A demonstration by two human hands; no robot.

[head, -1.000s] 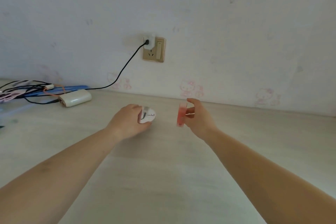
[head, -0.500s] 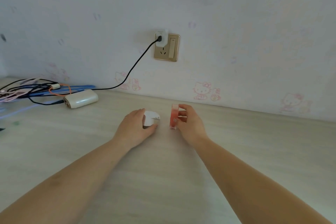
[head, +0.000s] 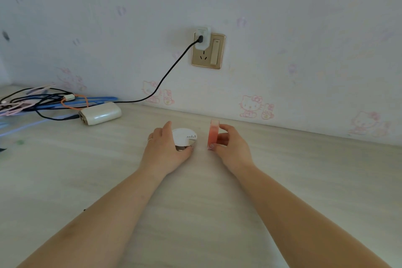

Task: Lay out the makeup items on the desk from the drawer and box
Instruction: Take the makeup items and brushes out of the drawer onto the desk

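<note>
As both items meet the desk (head: pixel 217 213) mid-frame, the left hand (head: pixel 162 150) grips a round compact (head: pixel 185 138) and the right hand (head: pixel 230 148) an upright pink bottle (head: pixel 212 135); letting go likely comes next.

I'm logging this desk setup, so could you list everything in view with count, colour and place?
compact: 1, white round, desk centre, under the left fingers
pink tube: 1, pink with clear cap, upright, right of the compact
power bank: 1, white, desk back left
cables: a tangle, black, blue, orange, pink, far left of desk
socket: 1, gold, on the wall, with switch
plug: 1, white, in the socket, black cord running down to the left
stickers: several, pink cartoon cats, low on the wall
desk: 1, pale wood grain
wall: pale
hands: left hand on the compact; right hand gripping the tube
</note>
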